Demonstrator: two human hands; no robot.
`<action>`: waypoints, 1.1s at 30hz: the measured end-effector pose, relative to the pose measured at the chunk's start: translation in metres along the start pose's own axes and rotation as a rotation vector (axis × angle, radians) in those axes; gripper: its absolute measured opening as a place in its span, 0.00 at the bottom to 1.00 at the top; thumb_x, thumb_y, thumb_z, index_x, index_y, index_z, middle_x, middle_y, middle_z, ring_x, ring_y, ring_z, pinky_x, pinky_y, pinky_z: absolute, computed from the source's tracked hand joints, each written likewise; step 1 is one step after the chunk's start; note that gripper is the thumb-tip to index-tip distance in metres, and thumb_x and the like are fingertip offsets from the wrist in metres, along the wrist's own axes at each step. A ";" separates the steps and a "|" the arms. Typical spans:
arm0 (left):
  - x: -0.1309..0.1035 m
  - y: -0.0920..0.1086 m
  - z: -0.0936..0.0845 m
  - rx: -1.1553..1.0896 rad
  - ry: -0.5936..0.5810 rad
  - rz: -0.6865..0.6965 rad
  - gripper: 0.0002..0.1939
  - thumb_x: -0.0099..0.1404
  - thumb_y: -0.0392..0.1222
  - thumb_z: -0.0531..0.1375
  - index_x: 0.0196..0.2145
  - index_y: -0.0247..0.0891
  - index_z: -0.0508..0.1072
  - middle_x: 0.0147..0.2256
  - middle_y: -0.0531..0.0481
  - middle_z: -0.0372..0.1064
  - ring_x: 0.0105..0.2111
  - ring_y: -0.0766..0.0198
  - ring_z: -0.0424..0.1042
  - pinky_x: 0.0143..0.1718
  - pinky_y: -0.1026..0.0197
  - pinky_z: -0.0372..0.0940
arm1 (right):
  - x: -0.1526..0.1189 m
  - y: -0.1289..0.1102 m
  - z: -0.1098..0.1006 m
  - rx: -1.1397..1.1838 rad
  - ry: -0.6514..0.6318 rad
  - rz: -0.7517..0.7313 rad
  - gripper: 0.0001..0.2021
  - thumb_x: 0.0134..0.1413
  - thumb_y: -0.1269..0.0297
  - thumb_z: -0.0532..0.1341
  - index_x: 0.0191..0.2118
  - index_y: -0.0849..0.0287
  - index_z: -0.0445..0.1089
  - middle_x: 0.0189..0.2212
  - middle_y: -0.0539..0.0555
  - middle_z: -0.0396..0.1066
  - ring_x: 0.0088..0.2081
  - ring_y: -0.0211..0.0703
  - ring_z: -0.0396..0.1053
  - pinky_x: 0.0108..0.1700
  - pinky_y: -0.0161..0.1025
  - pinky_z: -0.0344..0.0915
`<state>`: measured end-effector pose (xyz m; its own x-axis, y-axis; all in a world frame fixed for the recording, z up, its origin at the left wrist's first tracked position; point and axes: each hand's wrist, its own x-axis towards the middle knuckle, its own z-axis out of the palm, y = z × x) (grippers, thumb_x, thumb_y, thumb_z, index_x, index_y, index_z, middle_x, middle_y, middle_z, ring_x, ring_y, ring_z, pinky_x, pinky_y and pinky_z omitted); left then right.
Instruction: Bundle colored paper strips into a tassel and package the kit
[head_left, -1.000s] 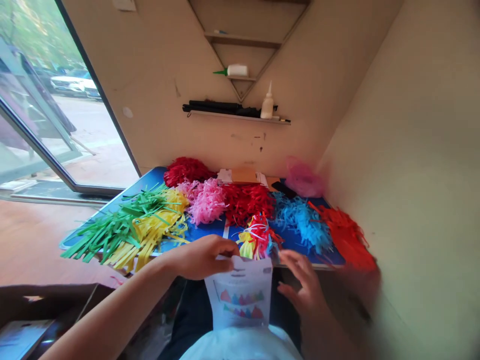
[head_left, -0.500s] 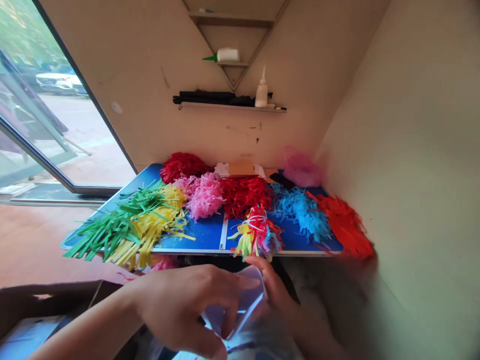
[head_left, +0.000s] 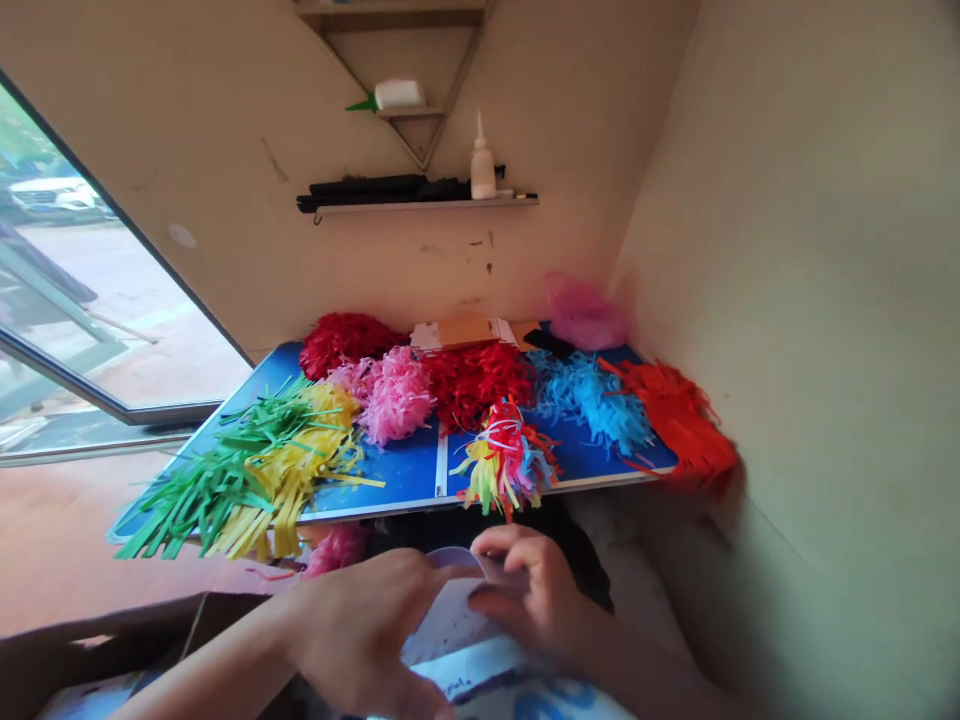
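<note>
A pale, thin-walled pouch or sleeve [head_left: 454,612] is between my hands, low in the middle of the head view. My left hand [head_left: 367,625] is closed on its left side, the index finger laid along the upper edge. My right hand [head_left: 536,590] pinches the upper right edge between thumb and fingers. Just beyond them, a multicoloured bundle of paper strips [head_left: 508,458] lies at the front edge of the blue table [head_left: 405,470]. Printed material with blue marks [head_left: 562,697] shows beneath my hands.
Green [head_left: 217,480], yellow [head_left: 307,460], pink [head_left: 397,395], red [head_left: 480,385], blue [head_left: 596,400] and orange [head_left: 686,425] strip piles cover much of the table. An open cardboard box [head_left: 97,640] is at lower left. Bottles stand on wall shelves [head_left: 427,205].
The view has shifted right. My left fingers have come out of the pouch's opening, my right fingers have curled onto its edge, and the opening looks flatter.
</note>
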<state>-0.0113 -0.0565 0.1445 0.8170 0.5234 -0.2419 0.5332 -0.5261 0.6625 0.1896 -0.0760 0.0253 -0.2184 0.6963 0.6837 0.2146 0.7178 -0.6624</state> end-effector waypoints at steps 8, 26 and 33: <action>0.004 -0.005 0.017 -0.507 -0.071 0.113 0.39 0.54 0.63 0.65 0.57 0.40 0.66 0.55 0.39 0.66 0.55 0.46 0.65 0.58 0.51 0.58 | 0.004 -0.006 -0.009 -0.031 -0.007 -0.055 0.19 0.58 0.42 0.59 0.33 0.53 0.58 0.38 0.53 0.77 0.38 0.41 0.75 0.42 0.39 0.67; 0.003 -0.019 0.031 -0.715 0.021 0.089 0.40 0.55 0.62 0.64 0.60 0.40 0.66 0.52 0.43 0.72 0.50 0.47 0.71 0.50 0.52 0.67 | -0.006 0.002 -0.009 0.019 -0.102 -0.062 0.06 0.63 0.60 0.60 0.40 0.54 0.63 0.38 0.52 0.78 0.40 0.40 0.76 0.43 0.39 0.69; -0.017 -0.020 0.019 -0.429 0.270 -0.154 0.24 0.70 0.55 0.50 0.44 0.37 0.79 0.36 0.44 0.77 0.35 0.60 0.75 0.36 0.64 0.69 | 0.004 -0.014 -0.027 -0.024 -0.053 0.023 0.05 0.64 0.62 0.58 0.36 0.55 0.66 0.29 0.49 0.76 0.29 0.38 0.73 0.36 0.36 0.69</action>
<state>-0.0320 -0.0676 0.1224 0.6202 0.7570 -0.2057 0.4585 -0.1371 0.8780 0.2113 -0.0830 0.0451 -0.2627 0.7121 0.6511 0.2430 0.7019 -0.6696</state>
